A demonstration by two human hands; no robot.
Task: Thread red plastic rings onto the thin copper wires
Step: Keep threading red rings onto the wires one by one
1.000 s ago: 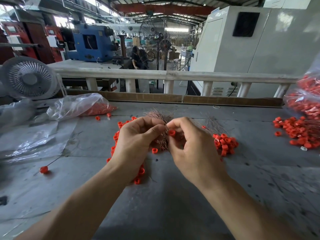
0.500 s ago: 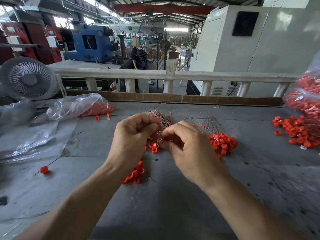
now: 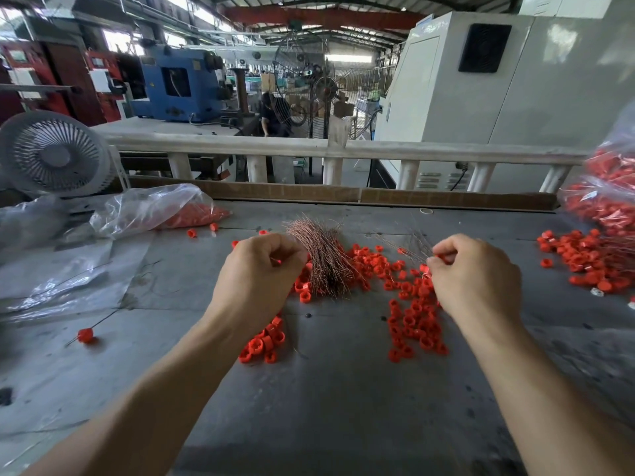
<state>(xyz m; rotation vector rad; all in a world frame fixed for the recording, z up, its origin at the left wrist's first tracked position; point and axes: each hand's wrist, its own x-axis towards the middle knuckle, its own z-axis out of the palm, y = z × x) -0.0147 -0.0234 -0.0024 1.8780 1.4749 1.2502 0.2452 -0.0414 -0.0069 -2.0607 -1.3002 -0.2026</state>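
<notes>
Two hands over a grey table (image 3: 326,407), well apart. Left hand (image 3: 257,280) has its fingers curled in, with a speck of red showing at the fingertips (image 3: 275,260), probably a ring pinched there, but too small to be sure. It sits just left of the bundle of copper wires (image 3: 323,259), which fans upward from the tabletop. Right hand (image 3: 477,280) has thumb and forefinger closed on a red ring (image 3: 441,258), with a few thin wires (image 3: 409,247) running up and left from that pinch. Loose red rings (image 3: 412,321) scattered between and below the hands, a smaller clump (image 3: 264,345) by the left wrist. More rings in a pile far right (image 3: 584,259) beside a full plastic bag (image 3: 604,190). One ring already on a wire (image 3: 86,334) lies at the left. Clear bag of red parts (image 3: 154,209) and a small fan (image 3: 51,152) at the back left.
</notes>
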